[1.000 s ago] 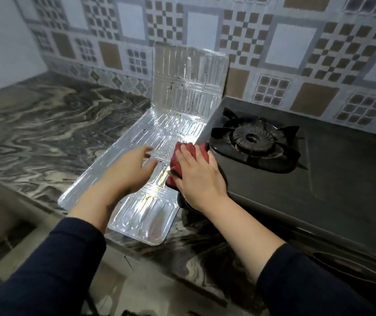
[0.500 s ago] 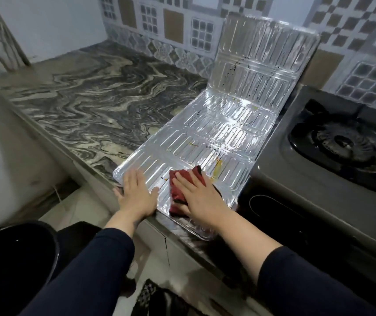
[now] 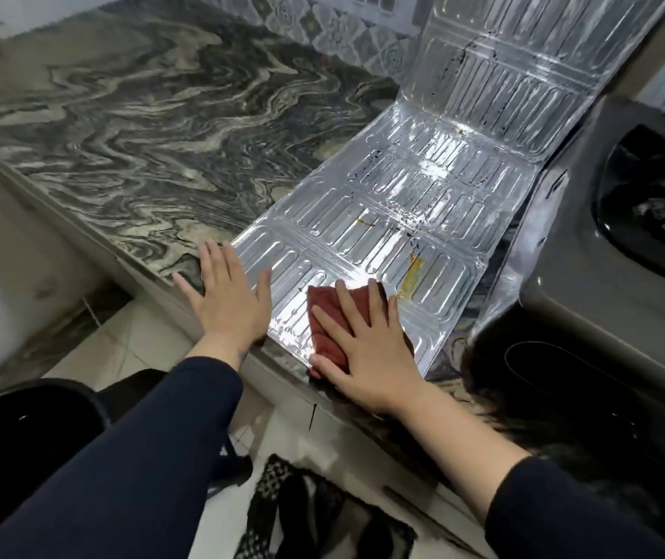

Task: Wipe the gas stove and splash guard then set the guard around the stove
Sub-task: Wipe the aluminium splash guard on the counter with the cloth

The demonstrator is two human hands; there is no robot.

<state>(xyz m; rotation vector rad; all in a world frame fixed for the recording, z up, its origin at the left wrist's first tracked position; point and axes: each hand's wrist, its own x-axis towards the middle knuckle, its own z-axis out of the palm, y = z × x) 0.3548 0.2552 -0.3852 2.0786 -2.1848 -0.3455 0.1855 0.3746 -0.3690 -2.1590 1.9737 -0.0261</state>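
A silver foil splash guard [image 3: 395,219] lies on the marbled counter, its far panel folded up against the tiled wall. Yellow-brown streaks and dark specks mark its surface. My right hand [image 3: 367,349] presses a red cloth [image 3: 325,316] flat onto the guard's near edge. My left hand [image 3: 230,296] lies flat, fingers spread, on the guard's near left corner and the counter edge. The dark gas stove [image 3: 613,284] stands right of the guard, its burner partly cut off by the frame.
The grey marbled counter [image 3: 153,127] stretches left of the guard. A patterned tile wall [image 3: 339,30] runs behind. Below the counter edge are a black bucket [image 3: 20,437] and a black-and-white mat [image 3: 314,514] on the tiled floor.
My right hand with the cloth has moved from the stove's edge onto the guard's near end. My left hand has settled flat on the guard's corner. The view has shifted left and closer.
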